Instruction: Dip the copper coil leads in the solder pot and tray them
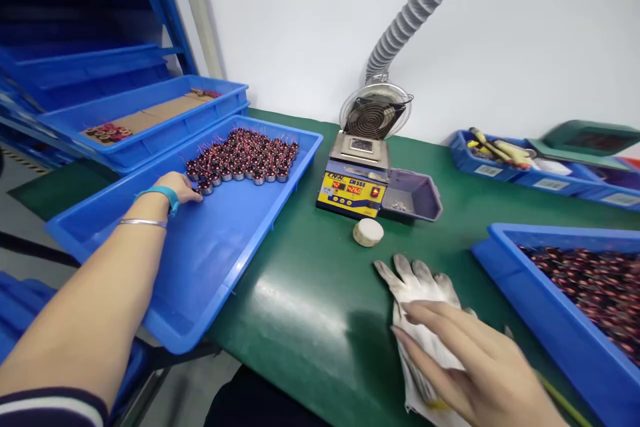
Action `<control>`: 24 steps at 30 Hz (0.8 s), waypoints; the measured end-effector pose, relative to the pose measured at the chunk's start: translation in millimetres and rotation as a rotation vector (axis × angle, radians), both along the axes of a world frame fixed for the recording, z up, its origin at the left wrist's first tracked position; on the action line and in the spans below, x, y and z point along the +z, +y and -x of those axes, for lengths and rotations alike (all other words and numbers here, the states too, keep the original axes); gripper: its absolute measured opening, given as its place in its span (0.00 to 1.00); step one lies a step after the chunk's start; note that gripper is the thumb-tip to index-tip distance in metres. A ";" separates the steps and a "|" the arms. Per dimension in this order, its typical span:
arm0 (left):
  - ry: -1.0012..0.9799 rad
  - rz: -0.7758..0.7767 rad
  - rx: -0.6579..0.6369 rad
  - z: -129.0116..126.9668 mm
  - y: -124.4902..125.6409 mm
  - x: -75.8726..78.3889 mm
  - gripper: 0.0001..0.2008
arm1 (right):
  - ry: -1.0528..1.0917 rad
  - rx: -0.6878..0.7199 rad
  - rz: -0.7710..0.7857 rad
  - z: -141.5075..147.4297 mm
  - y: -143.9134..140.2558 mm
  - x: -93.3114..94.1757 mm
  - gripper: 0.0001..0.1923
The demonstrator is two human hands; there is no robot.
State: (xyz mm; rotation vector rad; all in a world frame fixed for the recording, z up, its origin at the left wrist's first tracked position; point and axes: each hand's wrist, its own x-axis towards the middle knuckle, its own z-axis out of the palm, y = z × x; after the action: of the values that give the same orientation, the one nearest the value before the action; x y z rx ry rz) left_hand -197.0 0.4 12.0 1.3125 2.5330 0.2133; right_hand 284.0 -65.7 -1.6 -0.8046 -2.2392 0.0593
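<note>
My left hand (181,187) reaches into a large blue tray (200,260) at the left and touches the near corner of a packed group of small copper-wound coils (245,155); whether it grips one I cannot tell. My right hand (475,363) lies flat, fingers together, on a white work glove (417,283) spread on the green table (310,293) near the front edge.
A yellow-fronted solder pot (353,190) with a fan and grey hose stands at the centre, a grey bin (415,195) and a round white puck (369,232) beside it. Another blue tray of coils (585,293) sits at right. Blue bins with tools (493,155) lie behind.
</note>
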 end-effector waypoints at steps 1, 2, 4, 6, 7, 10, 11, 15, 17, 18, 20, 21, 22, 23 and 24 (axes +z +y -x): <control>-0.017 0.021 0.003 -1.7 1.4 1.2 0.13 | -0.020 0.077 0.009 11.9 2.3 3.6 0.09; -0.041 0.035 -0.004 -4.6 2.7 3.2 0.13 | -0.029 0.145 0.034 23.6 4.6 6.7 0.08; -0.102 0.034 -0.072 -17.8 5.0 9.5 0.15 | -0.007 0.248 0.134 45.3 10.4 10.7 0.07; -0.187 -0.022 -0.234 -45.0 6.3 17.6 0.17 | 0.056 0.308 0.277 64.8 20.3 10.7 0.06; -0.232 -0.066 -0.334 -63.8 6.2 21.5 0.18 | 0.100 0.318 0.360 73.9 27.1 9.2 0.07; -0.409 -0.262 -0.676 -128.0 0.1 28.8 0.19 | 0.265 0.322 0.647 97.3 52.9 -0.3 0.24; -0.427 -0.309 -0.749 -147.2 -3.3 29.2 0.17 | 0.319 0.343 0.752 103.1 61.6 -4.5 0.30; -0.405 -0.441 -0.920 -189.8 -12.9 22.8 0.13 | 0.493 0.547 1.063 114.5 83.5 -22.7 0.36; -0.429 -0.443 -0.948 -193.5 -13.3 17.9 0.13 | 0.544 0.582 1.111 115.2 85.5 -30.5 0.35; -0.463 -0.434 -0.947 -193.1 -12.9 16.2 0.12 | 0.569 0.568 1.114 114.9 85.3 -33.6 0.34; -0.558 -0.415 -0.912 -191.0 -12.5 15.0 0.12 | 0.612 0.521 1.101 114.0 84.3 -37.5 0.33; -0.611 -0.411 -0.880 -189.9 -12.4 15.4 0.13 | 0.624 0.496 1.091 113.5 83.8 -38.2 0.32; -0.658 -0.404 -0.843 -189.1 -12.4 16.0 0.16 | 0.625 0.472 1.079 113.1 83.4 -38.1 0.32; -0.695 -0.387 -0.807 -188.5 -12.3 16.4 0.19 | 0.617 0.450 1.068 112.7 82.9 -37.4 0.32; -0.718 -0.360 -0.777 -188.4 -12.0 16.1 0.21 | 0.605 0.429 1.054 112.5 82.3 -36.2 0.32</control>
State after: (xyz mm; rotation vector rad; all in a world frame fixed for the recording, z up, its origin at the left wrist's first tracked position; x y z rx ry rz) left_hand -8.6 -11.6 28.1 1.8165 1.3254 0.8106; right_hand 171.5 16.6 -37.9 -0.6431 -1.6433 1.5556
